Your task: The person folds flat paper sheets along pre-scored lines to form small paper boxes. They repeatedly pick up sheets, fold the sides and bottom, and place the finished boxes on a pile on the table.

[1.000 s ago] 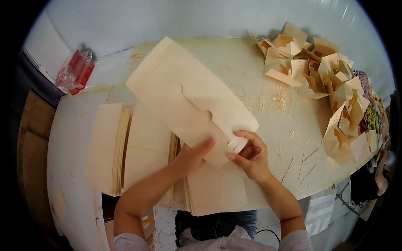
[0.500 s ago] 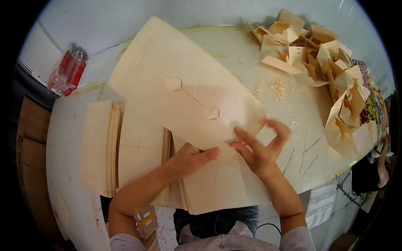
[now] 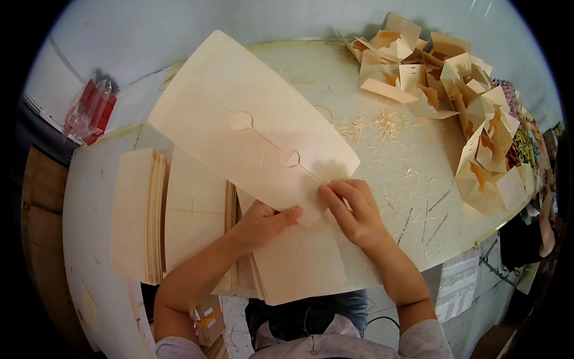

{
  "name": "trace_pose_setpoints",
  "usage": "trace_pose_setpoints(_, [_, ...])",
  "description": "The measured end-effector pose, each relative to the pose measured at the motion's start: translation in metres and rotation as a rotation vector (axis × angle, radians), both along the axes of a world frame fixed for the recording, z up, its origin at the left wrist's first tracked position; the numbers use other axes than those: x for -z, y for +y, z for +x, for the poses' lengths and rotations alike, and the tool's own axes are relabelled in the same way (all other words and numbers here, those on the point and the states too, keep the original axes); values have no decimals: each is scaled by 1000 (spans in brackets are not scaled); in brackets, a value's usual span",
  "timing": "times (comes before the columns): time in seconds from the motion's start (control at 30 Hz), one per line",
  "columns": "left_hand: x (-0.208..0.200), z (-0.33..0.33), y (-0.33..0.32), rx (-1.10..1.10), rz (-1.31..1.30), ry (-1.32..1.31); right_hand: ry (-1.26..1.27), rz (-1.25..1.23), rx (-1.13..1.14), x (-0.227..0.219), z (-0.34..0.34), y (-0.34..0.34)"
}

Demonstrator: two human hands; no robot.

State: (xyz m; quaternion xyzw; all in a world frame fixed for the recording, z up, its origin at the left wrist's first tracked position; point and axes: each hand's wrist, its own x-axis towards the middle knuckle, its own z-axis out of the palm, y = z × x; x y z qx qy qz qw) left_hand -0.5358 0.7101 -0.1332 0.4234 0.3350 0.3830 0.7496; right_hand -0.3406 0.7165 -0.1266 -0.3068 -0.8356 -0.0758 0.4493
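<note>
A large cream die-cut cardboard sheet (image 3: 221,90) is held aslant above the table, with a cut line and two rounded cut shapes along its middle. My left hand (image 3: 260,226) grips its near edge, thumb on top and the other fingers underneath. At the near right corner, my right hand (image 3: 354,210) is closed with fingertips pinched where the cut line ends. Whether a small scrap is between those fingertips is hidden. Beneath my hands lies a stack of similar sheets (image 3: 308,263).
Two more sheet stacks, a left one (image 3: 131,215) and a middle one (image 3: 194,203), stand on the table. Small scraps (image 3: 388,122) litter its far middle. Folded cardboard pieces (image 3: 430,84) pile up at right. A red plastic-wrapped packet (image 3: 91,110) is far left. Another person's arm (image 3: 546,224) shows at right.
The sheet has shifted slightly left and down. My right hand's raised, spread fingers have folded in, closing at the sheet's corner; the left hand keeps its grip.
</note>
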Motion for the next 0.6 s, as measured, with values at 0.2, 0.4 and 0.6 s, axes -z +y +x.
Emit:
trace_pose_setpoints(0.2, [-6,2,4,-35,-87,-57,513,-740,-161,6,-2,-3])
trace_pose_setpoints(0.4, [-6,0,4,-39,-123,-55,828,-607,92,-10,45,19])
trace_pose_setpoints(0.6, [-25,3,3,701,180,480,707,-1009,-241,-25,37,7])
